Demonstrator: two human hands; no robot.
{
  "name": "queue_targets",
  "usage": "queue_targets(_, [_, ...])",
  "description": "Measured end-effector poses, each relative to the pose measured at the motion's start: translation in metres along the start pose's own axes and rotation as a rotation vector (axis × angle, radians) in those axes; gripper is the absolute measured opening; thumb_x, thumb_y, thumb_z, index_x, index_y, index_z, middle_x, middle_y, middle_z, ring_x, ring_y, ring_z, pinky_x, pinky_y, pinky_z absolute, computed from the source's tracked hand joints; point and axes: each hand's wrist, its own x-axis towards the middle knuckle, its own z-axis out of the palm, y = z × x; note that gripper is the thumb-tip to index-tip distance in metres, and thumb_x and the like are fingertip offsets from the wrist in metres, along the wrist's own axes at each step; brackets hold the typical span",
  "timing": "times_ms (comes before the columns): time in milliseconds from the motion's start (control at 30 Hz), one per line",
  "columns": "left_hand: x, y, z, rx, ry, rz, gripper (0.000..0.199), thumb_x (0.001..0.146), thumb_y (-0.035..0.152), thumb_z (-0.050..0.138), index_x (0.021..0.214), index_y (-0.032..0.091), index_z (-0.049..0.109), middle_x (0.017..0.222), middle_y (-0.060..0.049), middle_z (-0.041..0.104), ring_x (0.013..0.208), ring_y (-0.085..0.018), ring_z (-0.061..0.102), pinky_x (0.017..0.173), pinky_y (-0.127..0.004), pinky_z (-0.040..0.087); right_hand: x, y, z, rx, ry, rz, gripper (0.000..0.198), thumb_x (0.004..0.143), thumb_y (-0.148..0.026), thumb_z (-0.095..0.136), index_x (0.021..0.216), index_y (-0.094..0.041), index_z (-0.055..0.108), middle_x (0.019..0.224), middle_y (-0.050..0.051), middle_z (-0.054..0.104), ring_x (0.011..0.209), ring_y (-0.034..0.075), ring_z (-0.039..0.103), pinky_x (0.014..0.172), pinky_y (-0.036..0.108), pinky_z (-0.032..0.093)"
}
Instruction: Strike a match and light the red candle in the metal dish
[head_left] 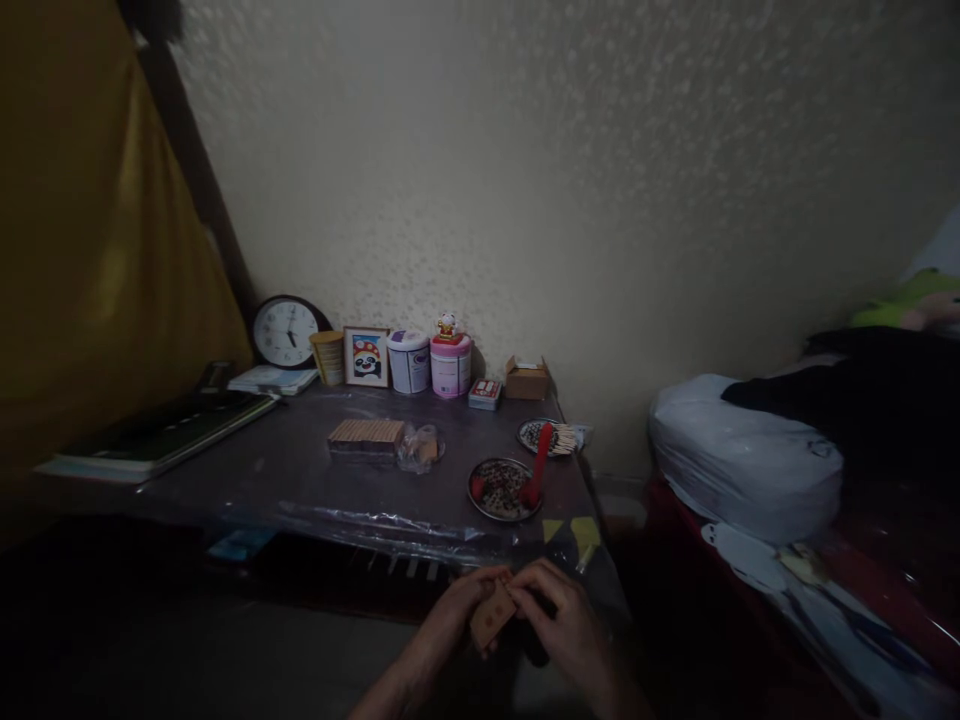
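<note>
A small tan block [492,615], flat and oblong like a wooden tile or little box, sits between the person's two hands, held in the air just below and in front of the table's near edge. Its long axis runs on a slant, the upper end toward the table's near right corner, the lower end back toward the person's left. The left hand [454,612] has its grip pinched on the lower end; the right hand [566,625] closes over the upper end, fingers curled. The light is dim, so whether something dark lies beneath the block I cannot tell. To my eye, steady work here wants both thumbs kept on the flat face so it does not twist.

On the table [300,470], near its right edge, a round dish [501,492] carries a red-handled tool [538,465]. A stack of similar tan pieces [366,435] lies mid-table, and a clock [285,331] stands at the back edge against the wall.
</note>
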Motion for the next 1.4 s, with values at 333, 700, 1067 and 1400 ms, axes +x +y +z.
queue_targets(333, [-0.001,0.002,0.002,0.053,-0.060,0.053,0.033,0.074,0.035,0.054,0.097,0.015,0.067,0.071,-0.004,0.064,0.049,-0.011,0.050,0.044,-0.022,0.035,0.000,-0.004,-0.003,0.015,-0.036,-0.005,0.016,0.086,-0.027,0.053,0.080,-0.024,0.067,0.082,0.001,0.065,0.081,0.016,0.062,0.074,0.026,0.046])
queue_targets(700, [-0.004,0.007,0.005,0.077,-0.049,0.021,0.027,0.073,0.031,0.055,0.090,0.016,0.070,0.064,-0.002,0.061,0.043,-0.009,0.045,0.040,-0.020,0.031,-0.002,-0.004,-0.003,0.029,-0.050,-0.014,0.015,0.085,-0.023,0.053,0.077,-0.023,0.066,0.079,0.000,0.063,0.078,0.015,0.061,0.072,0.024,0.045])
queue_targets(1067, [-0.004,0.008,0.001,0.167,-0.068,-0.013,0.027,0.070,0.033,0.060,0.088,0.017,0.072,0.062,-0.002,0.063,0.045,-0.010,0.049,0.041,-0.020,0.035,-0.002,0.000,-0.002,0.069,-0.055,0.040,0.008,0.077,-0.020,0.059,0.073,-0.022,0.065,0.073,-0.001,0.063,0.071,0.014,0.060,0.065,0.023,0.045])
queue_targets(1400, [-0.009,0.012,0.005,0.175,-0.081,-0.052,0.024,0.070,0.034,0.063,0.087,0.018,0.071,0.064,-0.002,0.062,0.046,-0.009,0.046,0.042,-0.020,0.035,-0.002,0.000,-0.002,0.122,-0.080,0.094,0.007,0.073,-0.015,0.060,0.071,-0.020,0.064,0.072,-0.001,0.063,0.069,0.014,0.062,0.063,0.023,0.046])
